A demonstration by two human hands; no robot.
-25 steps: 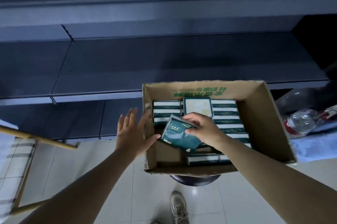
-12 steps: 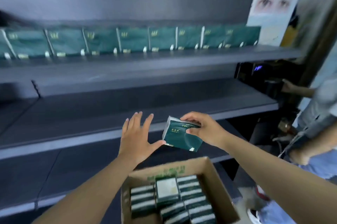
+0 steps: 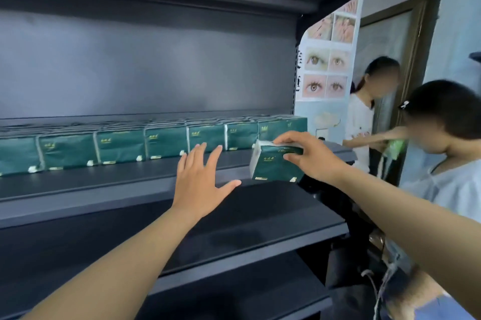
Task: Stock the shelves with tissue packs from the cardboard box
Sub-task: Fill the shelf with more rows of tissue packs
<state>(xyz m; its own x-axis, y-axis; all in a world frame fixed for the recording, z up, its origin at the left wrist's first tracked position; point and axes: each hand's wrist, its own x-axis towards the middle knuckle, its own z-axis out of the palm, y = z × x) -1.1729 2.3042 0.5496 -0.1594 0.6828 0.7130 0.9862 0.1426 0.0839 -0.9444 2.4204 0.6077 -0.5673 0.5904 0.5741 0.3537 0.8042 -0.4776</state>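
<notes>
Right hand [image 3: 311,157] gripping a green tissue pack [image 3: 273,164] in front of the shelf [image 3: 117,181].
Pack is hanging tilted just off the shelf's right end, near the row of packs [image 3: 156,142] lining its back. Left hand [image 3: 200,184] is hovering beside it, fingers spread, holding nothing.

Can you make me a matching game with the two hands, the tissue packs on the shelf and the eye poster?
Things:
1. left hand
2. right hand
3. row of tissue packs
4. eye poster

States:
A. stuck up beside the shelf's right end
B. fingers spread, holding nothing
C. lined up along the shelf
D. gripping one green pack

Pairs: 1-B, 2-D, 3-C, 4-A
</notes>
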